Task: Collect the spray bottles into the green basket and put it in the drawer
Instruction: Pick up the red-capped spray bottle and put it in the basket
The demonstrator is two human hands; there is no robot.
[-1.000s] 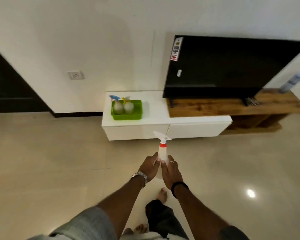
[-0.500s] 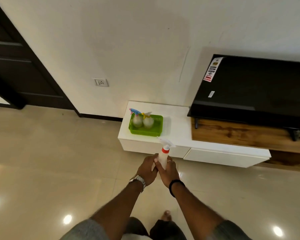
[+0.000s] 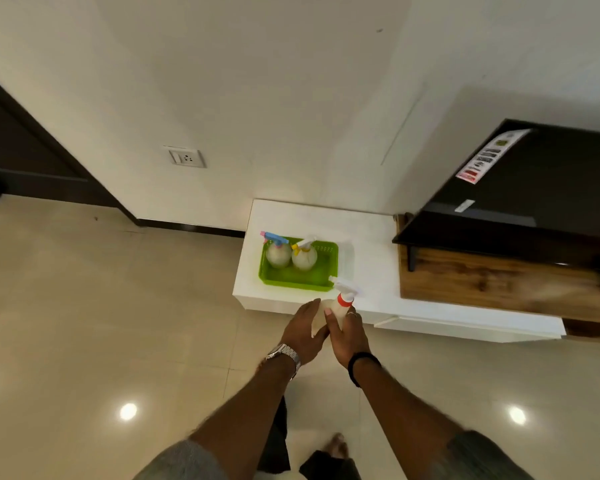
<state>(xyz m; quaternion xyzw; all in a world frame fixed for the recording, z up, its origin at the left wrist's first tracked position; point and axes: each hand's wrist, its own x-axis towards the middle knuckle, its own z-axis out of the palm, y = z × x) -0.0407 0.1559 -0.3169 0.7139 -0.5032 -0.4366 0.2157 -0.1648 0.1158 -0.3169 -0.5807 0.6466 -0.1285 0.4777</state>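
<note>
Head view: both hands, left hand (image 3: 303,329) and right hand (image 3: 349,332), clasp the spray bottle (image 3: 340,303), now closer to the green basket (image 3: 298,284); release apparently imminent.

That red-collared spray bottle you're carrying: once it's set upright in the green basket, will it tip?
Probably tippy: the red-collared spray bottle looks tall and slim, with its trigger head overhanging one side. Both the left hand and right hand wrap it, so it likely feels smooth. The green basket has low walls, so leaning it against the yellow-trigger bottle may help.
</note>
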